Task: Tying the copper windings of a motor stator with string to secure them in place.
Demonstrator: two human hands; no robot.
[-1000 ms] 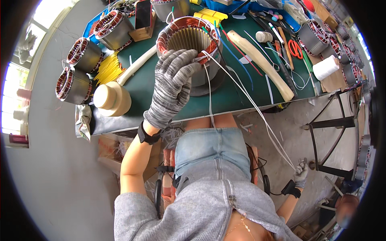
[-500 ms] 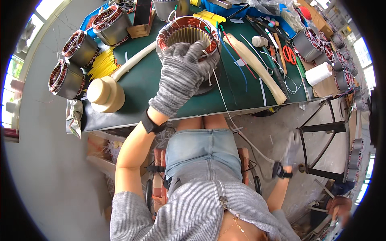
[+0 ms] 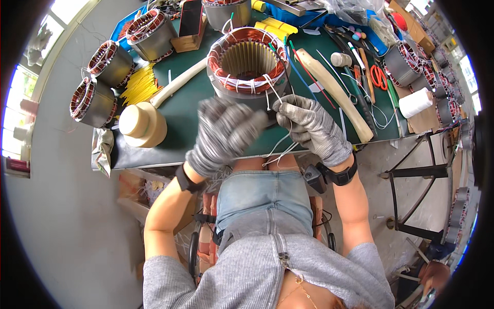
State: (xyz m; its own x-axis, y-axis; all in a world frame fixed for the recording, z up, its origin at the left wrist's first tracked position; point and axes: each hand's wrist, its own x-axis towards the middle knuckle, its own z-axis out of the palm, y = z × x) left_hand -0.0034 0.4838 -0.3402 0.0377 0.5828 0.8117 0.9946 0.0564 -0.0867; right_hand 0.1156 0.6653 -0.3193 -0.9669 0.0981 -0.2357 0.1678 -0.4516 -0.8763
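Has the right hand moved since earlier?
Yes: the right hand moved leftward and up the picture, from beyond the near edge of the green table to over it, by the stator.

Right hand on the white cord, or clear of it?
Touching. The head view shows the white cord running taut from the copper-wound ring into the right hand.

Copper-orange windings [image 3: 249, 34], white cord [image 3: 274, 88], green tabletop [image 3: 180, 113], grey-streaked right glove [image 3: 314, 126], left glove [image 3: 224, 134] seemingly likewise
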